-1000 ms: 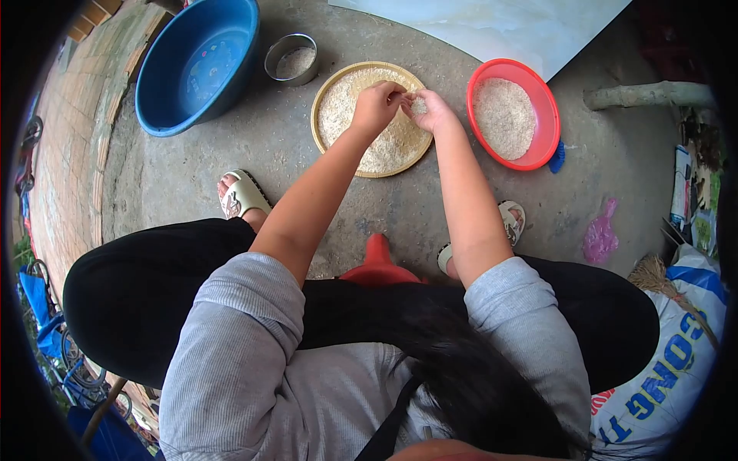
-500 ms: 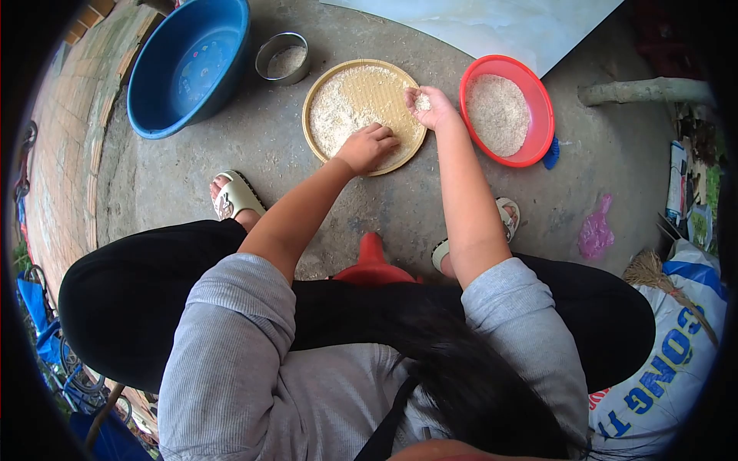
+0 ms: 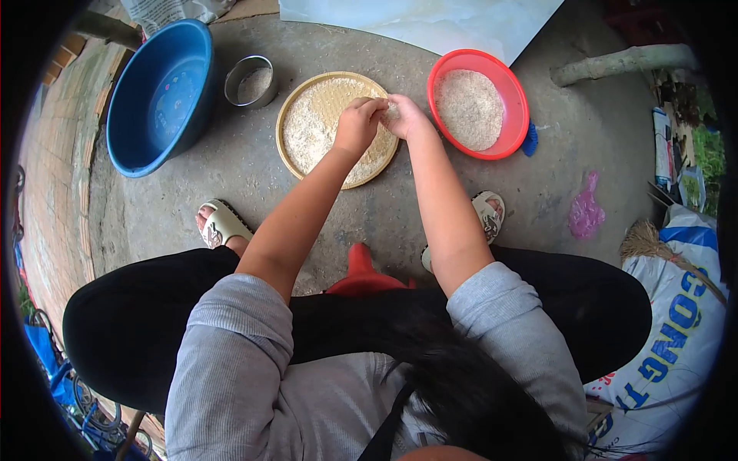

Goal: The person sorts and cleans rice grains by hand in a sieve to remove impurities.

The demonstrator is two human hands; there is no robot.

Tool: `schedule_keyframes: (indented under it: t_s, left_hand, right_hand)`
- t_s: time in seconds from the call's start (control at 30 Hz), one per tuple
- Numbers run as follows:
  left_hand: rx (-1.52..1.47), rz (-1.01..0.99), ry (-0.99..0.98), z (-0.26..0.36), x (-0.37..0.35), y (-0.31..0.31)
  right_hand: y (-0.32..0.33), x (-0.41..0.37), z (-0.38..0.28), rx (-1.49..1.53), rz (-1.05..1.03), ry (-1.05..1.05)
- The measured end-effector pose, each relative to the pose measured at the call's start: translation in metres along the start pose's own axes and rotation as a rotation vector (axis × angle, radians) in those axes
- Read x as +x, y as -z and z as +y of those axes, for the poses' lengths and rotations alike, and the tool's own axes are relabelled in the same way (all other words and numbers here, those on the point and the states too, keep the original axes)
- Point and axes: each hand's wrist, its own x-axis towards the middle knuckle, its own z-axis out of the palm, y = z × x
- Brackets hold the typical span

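A round woven bamboo tray (image 3: 283, 157) lies on the floor with pale rice (image 3: 306, 132) spread over much of it. Above its right side my right hand (image 3: 410, 120) is cupped, palm up, around a small heap of rice grains (image 3: 393, 112). The fingertips of my left hand (image 3: 358, 127) are pinched together at the edge of that heap; what is between them is hidden. Right of the tray stands a red plastic basin (image 3: 520, 115) holding more rice (image 3: 470, 109).
A large blue basin (image 3: 157, 100) and a small metal bowl (image 3: 266, 94) with some grain stand to the left. A pale sheet (image 3: 430, 27) lies beyond the tray. At right are a branch (image 3: 623, 64), a pink plastic bag (image 3: 587, 207), a straw broom (image 3: 642, 240) and a printed sack (image 3: 665, 330).
My left hand has risen from the tray surface and come to the rice in my right palm. My right hand stays cupped. The view has shifted slightly.
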Motion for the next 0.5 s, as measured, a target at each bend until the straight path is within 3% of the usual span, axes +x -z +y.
schedule_keyframes:
  t_s: [0.07,0.1,0.13,0.2,0.27,0.37,0.43,0.5]
  left_hand:
    - [-0.033,-0.047,-0.041,0.007,0.006,-0.007]
    - [-0.005,-0.134,-0.082,0.006,0.009,-0.008]
    - [-0.011,-0.135,-0.089,0.011,0.016,-0.005]
    - [0.128,-0.010,-0.195,0.017,0.026,0.001]
    - [0.149,0.048,-0.084,0.000,0.030,0.005]
    - [0.249,0.053,0.031,-0.040,0.019,0.012]
    - [0.428,0.081,0.210,-0.062,0.010,0.012]
    - [0.463,0.066,0.223,-0.070,0.003,0.009]
  right_hand:
    - [0.006,0.007,0.002,0.046,0.065,-0.029]
    - [0.021,0.023,0.005,0.122,-0.082,-0.064]
    - [0.023,0.025,0.002,0.196,-0.231,-0.099]
    - [0.017,0.018,-0.009,0.196,-0.152,-0.099]
    - [0.006,-0.001,-0.016,0.192,0.004,-0.120]
    - [0.012,0.002,-0.021,0.223,-0.002,-0.120]
    - [0.009,0.006,-0.023,0.243,0.003,-0.117]
    - [0.011,0.010,-0.018,0.199,0.013,-0.104]
